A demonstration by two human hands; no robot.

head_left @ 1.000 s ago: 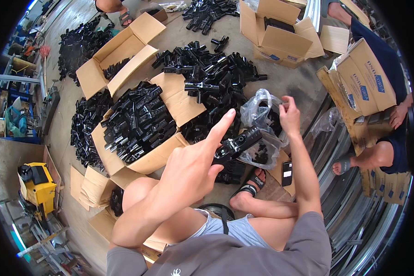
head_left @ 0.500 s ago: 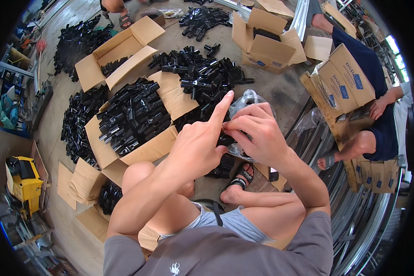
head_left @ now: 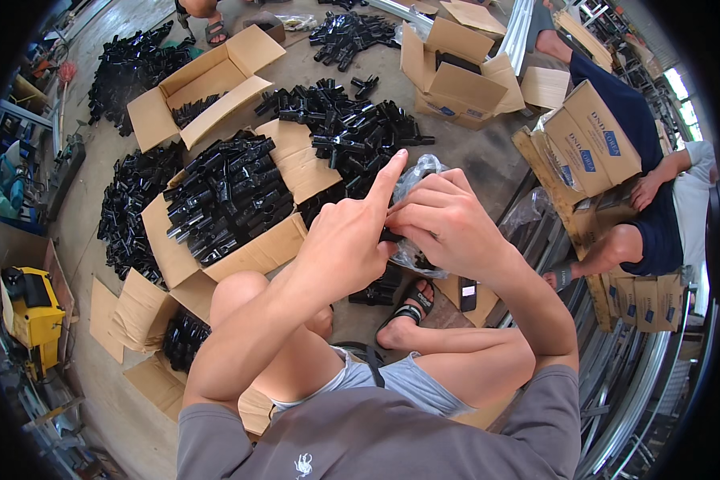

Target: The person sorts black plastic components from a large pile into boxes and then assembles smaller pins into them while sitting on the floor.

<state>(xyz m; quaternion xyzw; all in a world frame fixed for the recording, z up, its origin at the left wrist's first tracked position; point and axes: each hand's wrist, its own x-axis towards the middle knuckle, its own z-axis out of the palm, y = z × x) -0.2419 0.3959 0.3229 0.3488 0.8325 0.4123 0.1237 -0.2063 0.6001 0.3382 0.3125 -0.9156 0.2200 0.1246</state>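
The right hand (head_left: 448,220) is clenched around a crumpled clear plastic bag (head_left: 414,174) holding a black plastic part, and the left hand (head_left: 348,240) pinches the same bag from the other side, its forefinger sticking straight up. The bag hangs just above a black sandal (head_left: 406,308) on the person's foot. Left of the bag stands an open brown cardboard box (head_left: 240,256) heaped with black plastic fittings (head_left: 224,200), and beyond the bag a loose pile of the same fittings (head_left: 352,120) lies on the concrete floor (head_left: 480,152).

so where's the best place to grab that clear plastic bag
Probably the bunched top of the clear plastic bag, pinched from above: it sticks up free over both hands, while the lower part is covered by the right hand and left hand.
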